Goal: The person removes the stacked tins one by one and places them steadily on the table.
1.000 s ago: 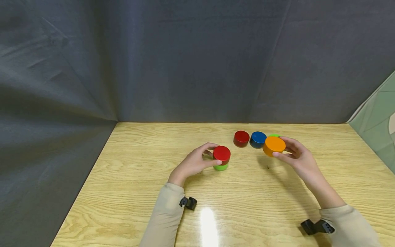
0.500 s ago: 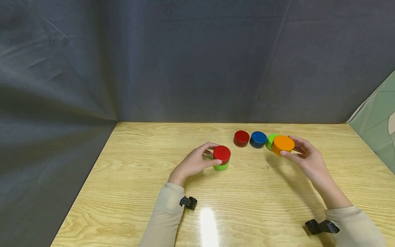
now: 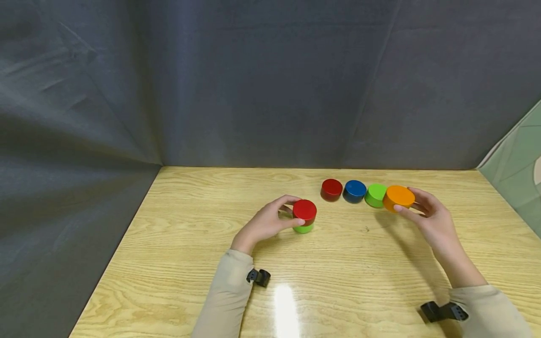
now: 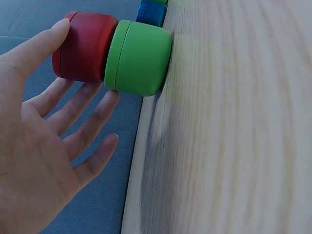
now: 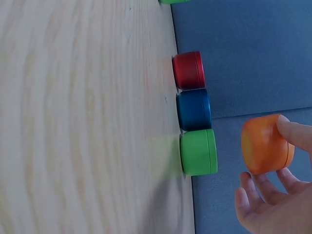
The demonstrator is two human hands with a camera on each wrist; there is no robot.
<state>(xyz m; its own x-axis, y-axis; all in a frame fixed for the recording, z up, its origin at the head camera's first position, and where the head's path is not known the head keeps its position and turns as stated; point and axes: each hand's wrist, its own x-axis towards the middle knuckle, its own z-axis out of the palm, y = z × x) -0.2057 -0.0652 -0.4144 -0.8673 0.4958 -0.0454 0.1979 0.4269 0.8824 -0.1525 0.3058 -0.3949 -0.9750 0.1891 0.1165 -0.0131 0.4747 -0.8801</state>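
Note:
My left hand (image 3: pixel 266 220) pinches a red round tin (image 4: pixel 87 46) between thumb and fingers. That tin sits on top of a green tin (image 4: pixel 141 58), which stands on the table; one fingertip is right at the green tin's side. My right hand (image 3: pixel 435 220) grips an orange tin (image 5: pixel 265 144) by its sides, held up off the table. Near it, a second green tin (image 5: pixel 199 152) stands at the right end of a row, partly overlapped by the orange one in the head view. Beside it are a blue tin (image 3: pixel 354 191) and another red tin (image 3: pixel 331 190).
The wooden table (image 3: pixel 181 281) has its back edge against a dark grey cloth (image 3: pixel 270 84), which also hangs at the left. A pale green patterned surface (image 3: pixel 515 173) shows at the far right.
My right hand has carried the orange tin to the right, uncovering more of the green tin in the row. The left hand has stayed in place on the red tin.

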